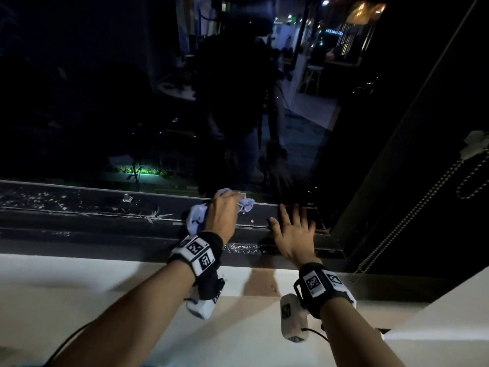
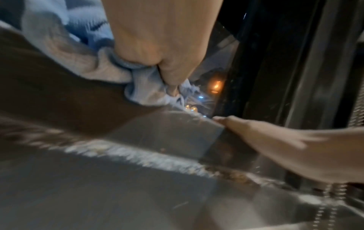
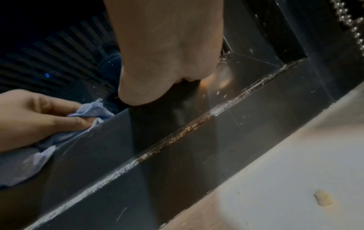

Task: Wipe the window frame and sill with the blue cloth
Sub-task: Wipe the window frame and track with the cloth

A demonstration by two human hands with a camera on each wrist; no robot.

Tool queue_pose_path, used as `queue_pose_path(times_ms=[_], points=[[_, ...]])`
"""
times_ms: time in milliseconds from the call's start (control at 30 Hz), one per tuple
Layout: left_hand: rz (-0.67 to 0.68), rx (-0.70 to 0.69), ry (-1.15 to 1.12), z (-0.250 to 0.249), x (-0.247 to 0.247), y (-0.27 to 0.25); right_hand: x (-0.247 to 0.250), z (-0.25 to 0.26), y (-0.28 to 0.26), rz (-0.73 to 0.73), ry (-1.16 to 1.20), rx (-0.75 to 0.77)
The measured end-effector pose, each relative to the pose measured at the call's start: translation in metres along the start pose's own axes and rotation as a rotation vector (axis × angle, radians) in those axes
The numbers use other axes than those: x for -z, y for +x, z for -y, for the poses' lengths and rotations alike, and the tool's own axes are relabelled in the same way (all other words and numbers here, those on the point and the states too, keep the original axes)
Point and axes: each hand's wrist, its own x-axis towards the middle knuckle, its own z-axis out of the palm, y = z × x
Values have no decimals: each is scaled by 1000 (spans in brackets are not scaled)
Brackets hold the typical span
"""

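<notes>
My left hand [image 1: 223, 211] grips the bunched blue cloth [image 1: 196, 217] against the dark bottom rail of the window frame [image 1: 92, 207], near the glass. The cloth [image 2: 82, 51] bulges out to the left of my curled fingers, and a frayed end [image 3: 90, 111] pokes past my fingertips. My right hand [image 1: 293, 229] lies flat with its fingers spread on the same rail, just right of the left hand, close to the frame's right corner [image 3: 283, 63]. Below the rail runs the white sill [image 1: 79, 287].
White specks and grime lie along the rail at far left [image 1: 39, 201] and in a line on the lower track [image 3: 177, 137]. A small metal stud [image 1: 127, 198] stands on the rail. A bead chain [image 1: 412, 210] hangs along the dark right jamb.
</notes>
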Motion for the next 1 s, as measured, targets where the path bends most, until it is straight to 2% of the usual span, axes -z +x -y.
queue_pose_path(times_ms=[100, 200, 267, 333, 400, 533, 600, 667, 800, 867, 933, 1000], points=[[114, -5, -116, -11, 6, 1, -1, -1, 0, -1, 8, 1], [324, -29, -311, -9, 26, -4, 0, -1, -1, -1, 9, 4], [377, -11, -365, 1, 39, -5, 0, -1, 0, -11, 13, 6], [295, -4, -374, 11, 45, -3, -1, -1, 0, -16, 21, 9], [193, -49, -243, 16, 39, 3, -2, -1, 0, -21, 23, 11], [152, -156, 51, 6, 15, 4, -4, -1, 1, -47, 25, 10], [132, -152, 89, -5, 10, 1, -5, -1, 0, -55, 22, 11], [142, -121, 72, -11, 11, -3, -5, -2, 0, -48, 25, 13], [336, -180, -70, -4, 35, -15, -4, -1, 0, -46, 9, 16], [378, -90, -208, 2, 51, -16, -3, -1, 0, -41, -1, 13], [269, -8, -274, 10, 61, -12, -3, 0, 0, -33, -2, 13], [174, 0, -233, 16, 60, -8, -2, 0, 0, -24, 4, 13]])
